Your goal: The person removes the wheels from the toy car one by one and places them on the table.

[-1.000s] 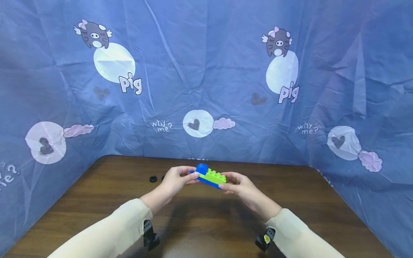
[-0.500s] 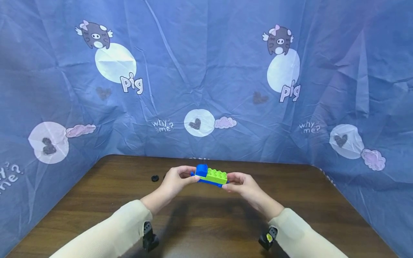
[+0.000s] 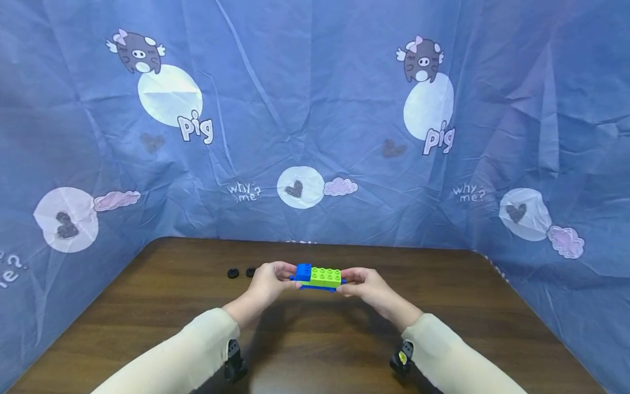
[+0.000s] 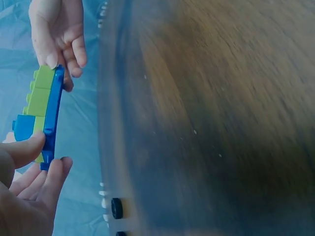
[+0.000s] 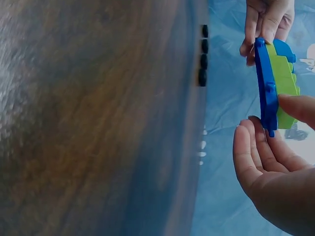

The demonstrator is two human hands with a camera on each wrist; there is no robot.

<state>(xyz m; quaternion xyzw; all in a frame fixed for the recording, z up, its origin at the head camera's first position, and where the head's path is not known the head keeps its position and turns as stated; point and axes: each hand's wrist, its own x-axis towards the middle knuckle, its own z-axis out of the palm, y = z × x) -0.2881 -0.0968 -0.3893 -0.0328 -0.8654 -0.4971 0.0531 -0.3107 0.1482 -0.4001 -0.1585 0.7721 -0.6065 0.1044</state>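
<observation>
A toy brick car is held up between both hands above the table. Lime green studded bricks and a blue curved brick sit on its blue base, which has small pegs along it. My left hand pinches the blue-brick end, thumb on the near side. At the other end, my right hand grips the car between thumb and fingers, seen closer in the right wrist view with the thumb against the green brick. The fingers behind the car are partly hidden.
Black toy wheels lie on the brown wooden table, left of my left hand; the right wrist view shows several in a row. A blue printed cloth hangs around the table's back and sides.
The car has turned from a slant, right end lower, to nearly level, its studs facing the head camera more. Both hands have come slightly lower with it, still holding its ends.
</observation>
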